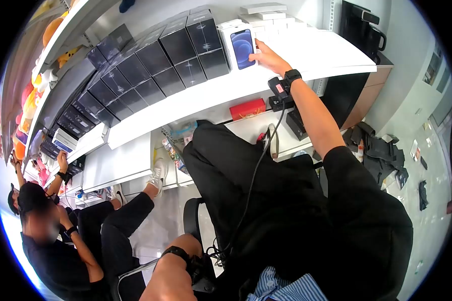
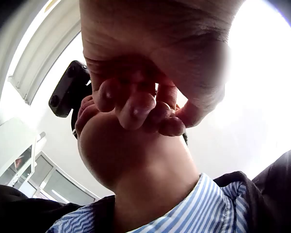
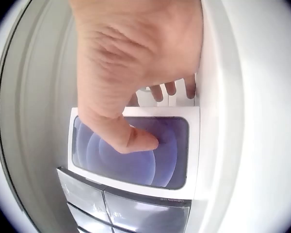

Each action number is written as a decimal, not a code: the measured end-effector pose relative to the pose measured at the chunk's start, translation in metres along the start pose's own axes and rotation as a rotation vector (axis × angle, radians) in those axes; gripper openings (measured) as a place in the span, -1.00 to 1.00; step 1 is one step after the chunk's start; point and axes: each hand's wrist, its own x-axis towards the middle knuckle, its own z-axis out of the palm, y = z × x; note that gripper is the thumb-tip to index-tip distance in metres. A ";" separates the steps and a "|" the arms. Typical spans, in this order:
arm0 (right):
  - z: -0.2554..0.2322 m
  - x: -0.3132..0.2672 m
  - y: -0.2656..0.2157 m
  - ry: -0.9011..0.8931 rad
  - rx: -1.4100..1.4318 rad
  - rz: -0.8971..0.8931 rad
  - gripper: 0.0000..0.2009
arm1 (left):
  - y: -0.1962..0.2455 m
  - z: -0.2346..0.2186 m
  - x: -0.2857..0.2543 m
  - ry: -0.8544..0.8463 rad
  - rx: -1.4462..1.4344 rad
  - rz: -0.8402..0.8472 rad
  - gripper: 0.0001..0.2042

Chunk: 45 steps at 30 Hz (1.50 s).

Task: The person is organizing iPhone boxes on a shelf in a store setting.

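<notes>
A white box with a blue phone picture (image 1: 241, 44) stands upright at the right end of stacked black boxes (image 1: 178, 46). My right hand (image 1: 272, 58) grips its right edge. In the right wrist view, the thumb of that hand (image 3: 136, 53) lies across the picture on the white box (image 3: 116, 164), its other fingers behind; black boxes (image 3: 145, 213) adjoin it. Up at the chin and neck, my left hand (image 2: 153, 53) has loosely bent fingers and nothing in them; whether they touch skin is unclear. The head view shows only its forearm.
More white boxes (image 1: 273, 17) lie at the back of the white shelf (image 1: 326, 50). A red box (image 1: 247, 109) sits on the lower shelf. A cable (image 1: 256, 175) runs down from my right wrist. Another person (image 1: 60, 251) sits at the left. Black items (image 1: 381, 150) cover some floor at right.
</notes>
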 end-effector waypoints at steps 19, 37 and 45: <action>-0.014 0.001 -0.003 0.020 0.422 0.152 0.00 | -0.010 -0.009 0.011 -0.033 0.085 0.114 -0.62; -0.020 0.001 -0.005 0.465 0.560 0.086 -0.21 | -0.009 -0.012 0.013 -0.075 0.087 0.062 -0.66; -0.010 0.003 0.004 0.497 0.282 -0.009 -0.07 | -0.009 -0.011 0.014 -0.087 0.101 0.057 -0.66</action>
